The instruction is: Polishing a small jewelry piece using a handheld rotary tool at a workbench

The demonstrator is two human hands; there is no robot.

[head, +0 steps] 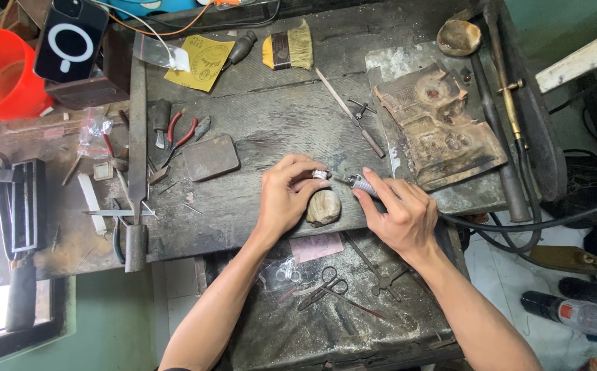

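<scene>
My left hand point(286, 194) pinches a small silver ring point(320, 174) at its fingertips, resting it over a worn wooden bench peg point(324, 207) at the bench's front edge. My right hand point(399, 211) grips a rotary tool handpiece point(360, 184) whose thin tip points left at the ring. A black flexible cable point(518, 223) runs from the handpiece off to the right. Both forearms reach in from the bottom of the view.
On the dark workbench point(278, 117) lie red-handled pliers point(178, 137), a metal plate point(210, 156), a brush point(290, 47), a long file point(350, 113), sandpaper point(201, 62) and a charred block point(436, 124). Scissors point(322, 287) lie in the lower tray. An orange bucket point(0, 72) stands far left.
</scene>
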